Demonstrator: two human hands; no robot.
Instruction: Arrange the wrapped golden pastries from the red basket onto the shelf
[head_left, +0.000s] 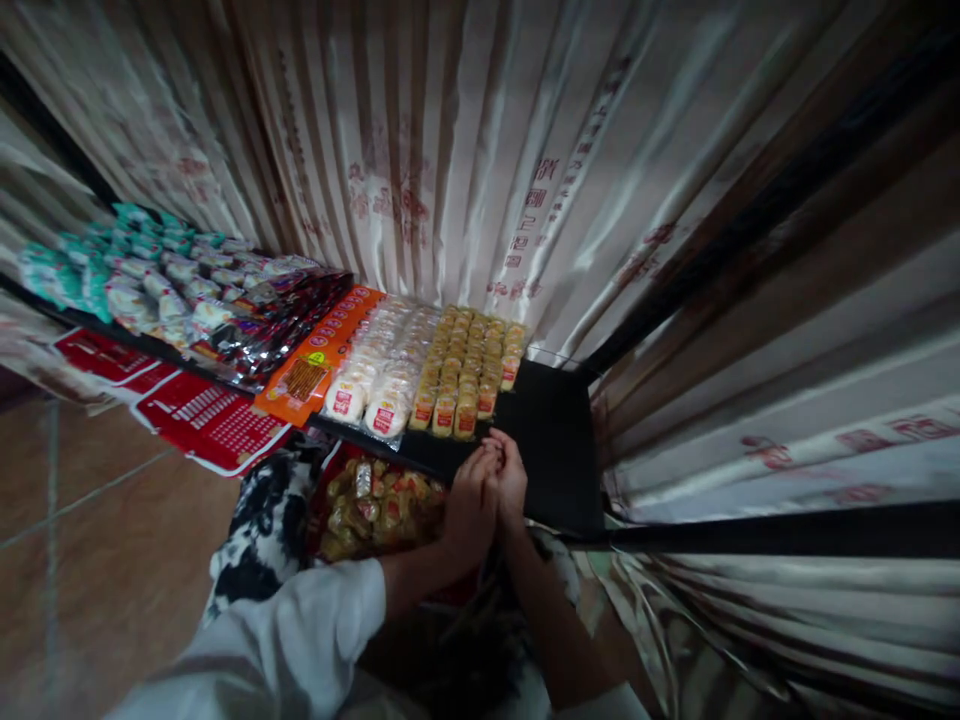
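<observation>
My left hand (471, 492) and my right hand (511, 478) are pressed together at the front edge of a black shelf (559, 430). Their fingers are closed, and whatever lies between them, if anything, is hidden. Just beyond the fingertips stand rows of small gold-wrapped cakes (466, 375) with red labels. Left of these are two rows of white round pastries (388, 415) in clear wrappers. Below the shelf, beside my left wrist, a red container (319, 515) holds a loose heap of more gold-wrapped cakes (386, 505).
An orange snack package (300, 385) lies farther left, followed by dark shiny packets (259, 345), white packets (176, 290) and green packets (67, 275). Red printed sheets (217, 420) hang below the shelf. Pale curtains (480, 150) and a dark pole (675, 290) border it.
</observation>
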